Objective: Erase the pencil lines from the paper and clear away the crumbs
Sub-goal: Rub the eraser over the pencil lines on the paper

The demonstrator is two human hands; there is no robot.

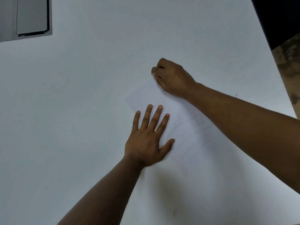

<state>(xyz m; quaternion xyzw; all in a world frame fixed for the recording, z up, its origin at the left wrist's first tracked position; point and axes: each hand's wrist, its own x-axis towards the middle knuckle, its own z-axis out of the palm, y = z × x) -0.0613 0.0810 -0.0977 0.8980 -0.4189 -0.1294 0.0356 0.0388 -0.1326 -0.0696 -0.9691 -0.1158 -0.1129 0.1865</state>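
Paper [186, 159] flat on table [73, 111], pencil lines [188, 129] unerased
I judge erasing pending: left hand [146, 140] presses it, fingers spread; right hand [170, 77] clenched at far corner, contents unclear; next, rub the lines

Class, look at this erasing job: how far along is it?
Done: nothing clearly. In hand: left hand presses the paper flat; right hand sits curled at its far corner, contents hidden. Left: faint pencil lines remain, then clearing crumbs.
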